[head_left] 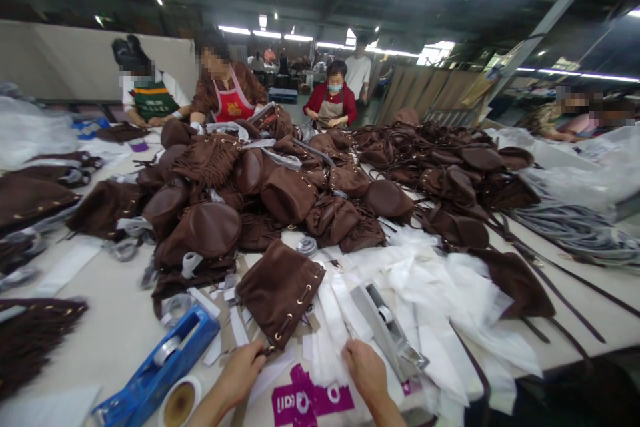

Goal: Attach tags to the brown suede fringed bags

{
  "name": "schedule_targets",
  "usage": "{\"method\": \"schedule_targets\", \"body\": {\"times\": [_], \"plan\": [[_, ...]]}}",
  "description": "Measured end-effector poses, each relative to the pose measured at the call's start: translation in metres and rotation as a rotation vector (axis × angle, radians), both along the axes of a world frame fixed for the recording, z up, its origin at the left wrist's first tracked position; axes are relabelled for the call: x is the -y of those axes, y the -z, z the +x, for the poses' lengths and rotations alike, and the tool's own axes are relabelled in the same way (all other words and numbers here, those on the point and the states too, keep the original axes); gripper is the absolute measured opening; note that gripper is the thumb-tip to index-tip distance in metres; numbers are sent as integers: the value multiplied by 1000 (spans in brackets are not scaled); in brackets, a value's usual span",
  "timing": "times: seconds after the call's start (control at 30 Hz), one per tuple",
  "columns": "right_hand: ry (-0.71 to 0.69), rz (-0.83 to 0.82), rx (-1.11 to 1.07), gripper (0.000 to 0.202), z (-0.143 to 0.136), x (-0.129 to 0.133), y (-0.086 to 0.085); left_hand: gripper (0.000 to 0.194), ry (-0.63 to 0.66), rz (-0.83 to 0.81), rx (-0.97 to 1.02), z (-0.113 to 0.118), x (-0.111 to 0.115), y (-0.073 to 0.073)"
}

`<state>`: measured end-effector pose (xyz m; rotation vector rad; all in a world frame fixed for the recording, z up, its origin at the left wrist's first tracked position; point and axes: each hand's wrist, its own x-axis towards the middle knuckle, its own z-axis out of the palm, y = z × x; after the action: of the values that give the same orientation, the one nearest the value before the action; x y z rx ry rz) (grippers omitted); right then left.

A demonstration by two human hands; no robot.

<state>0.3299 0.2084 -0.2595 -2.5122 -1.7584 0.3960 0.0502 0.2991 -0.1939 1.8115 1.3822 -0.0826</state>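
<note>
As I look down through the head camera, my left hand [239, 368] is at the near corner of a dark brown bag [280, 293], its fingers drawn close together by the gold-eyeleted edge; whether they actually pinch the bag, I cannot tell. That bag lies tilted on the table, in front of a large heap of brown bags [287, 193], some of them fringed. My right hand [366, 370] is well apart from it, fingers curled narrow over white strips [333, 313], and I cannot see whether one is caught in them. Just beside that hand sits a grey tape dispenser [393, 337]; to the left of my left hand I have a blue tape dispenser [145, 383] and a tape roll [180, 403]. Purple printed tape [310, 397] shows between my wrists. Thin white sheets [440, 300] spread to the right, and across the table a masked co-worker [333, 100] stands behind the heap.
</note>
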Motion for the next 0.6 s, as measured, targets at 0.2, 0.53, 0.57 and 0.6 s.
{"method": "schedule_targets", "body": {"times": [0.2, 0.53, 0.57, 0.6], "plan": [[17, -25, -96, 22, 4, 0, -8, 19, -16, 25, -12, 4, 3, 4], [-47, 11, -87, 24, 37, -4, -44, 28, -190, 175, 351, 19, 24, -7], [-125, 53, -76, 20, 31, -6, -47, 32, -199, 74, 405, 25, 30, -8], [-230, 104, -64, 15, 20, -8, -49, 38, -229, -66, 466, 31, 35, -7]]}}
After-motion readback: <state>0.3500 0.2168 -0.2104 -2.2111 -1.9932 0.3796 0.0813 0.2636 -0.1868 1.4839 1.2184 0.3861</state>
